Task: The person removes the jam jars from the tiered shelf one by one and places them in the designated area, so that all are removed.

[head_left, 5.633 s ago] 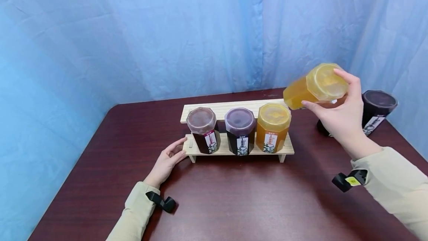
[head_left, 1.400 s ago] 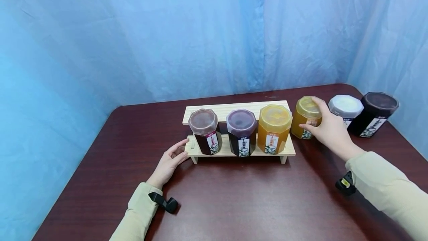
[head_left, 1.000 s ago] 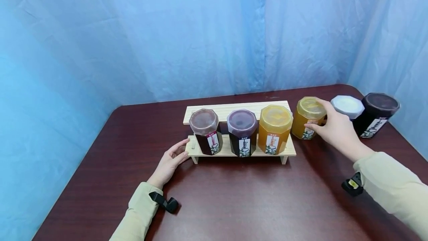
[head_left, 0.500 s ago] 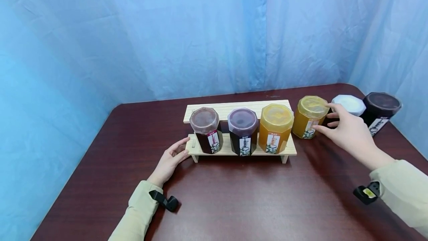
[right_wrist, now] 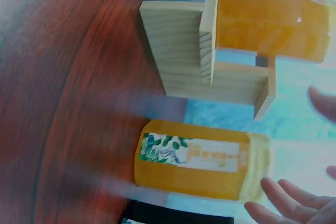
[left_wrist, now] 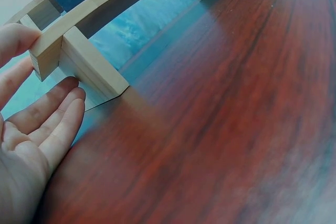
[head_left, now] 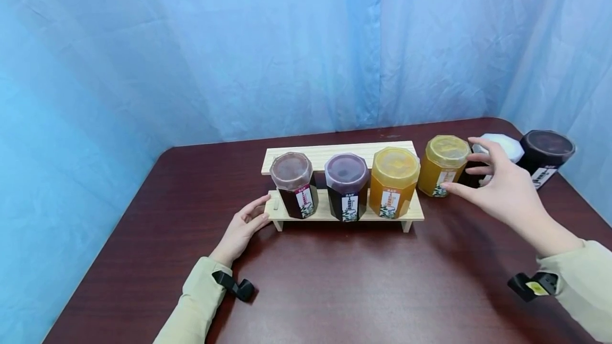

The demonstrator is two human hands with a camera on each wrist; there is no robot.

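My left hand (head_left: 237, 235) touches the left end of a two-step wooden rack (head_left: 277, 211); in the left wrist view its fingertips meet the board's end, the lower fingers extended beside the rack's leg (left_wrist: 93, 69). On the rack's front step stand a dark reddish jar (head_left: 298, 198), a purple-black jar (head_left: 348, 200) and an amber jar (head_left: 392, 192), labels forward. To the right of the rack, a yellow jar (head_left: 437, 171) stands upright on the table. Beside it my right hand (head_left: 509, 190) holds nothing, thumb and fingers spread apart.
Behind the right hand are a dark jar with a white lid (head_left: 504, 145) and a black jar (head_left: 542, 158) near the table's right edge. The rack's rear step (head_left: 334, 152) bears no jar. Blue curtains (head_left: 287, 57) hang behind the dark red table (head_left: 334, 291).
Earlier my right hand held the yellow jar tilted in the air; it now stands on the table. The hand has let go and drawn back rightward. My left hand stays at the rack.
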